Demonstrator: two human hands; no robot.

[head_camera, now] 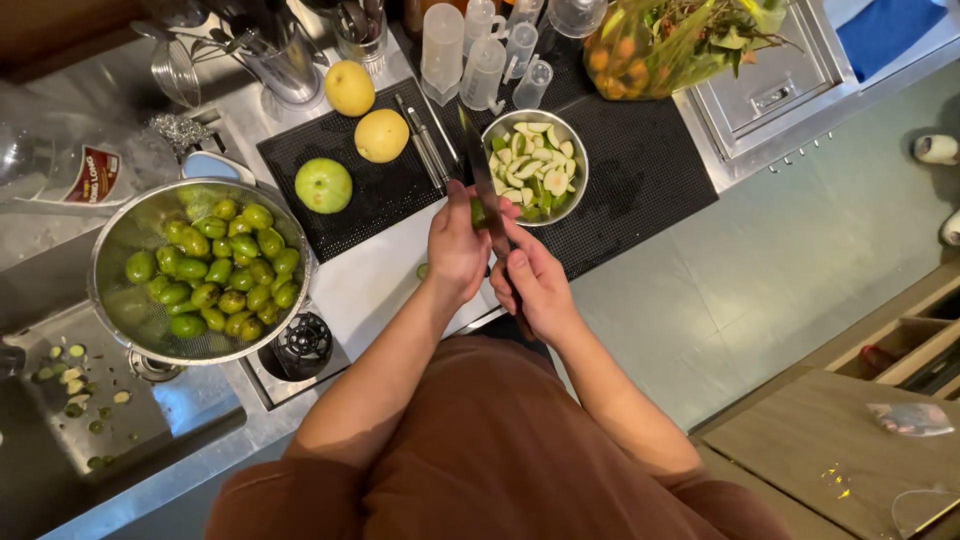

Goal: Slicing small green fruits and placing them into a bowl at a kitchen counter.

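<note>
My left hand (455, 240) pinches a small green fruit (479, 212) over the white cutting board (375, 275). My right hand (535, 285) grips the handle of a long knife (478, 160), whose blade points away from me and rests against the fruit. Just beyond the hands stands a small steel bowl (578, 150) holding several cut green fruit pieces (535, 165). To the left, a large metal colander (120, 235) is filled with several whole green fruits (225, 265). A small green bit (423, 270) lies on the board.
A black mat (640, 170) carries two yellow round fruits (365, 110), a green round fruit (323, 185) and tongs (425, 140). Plastic cups (480, 50) and a jar of fruit and leaves (660, 40) stand behind. Green scraps (75, 380) lie in the sink at left.
</note>
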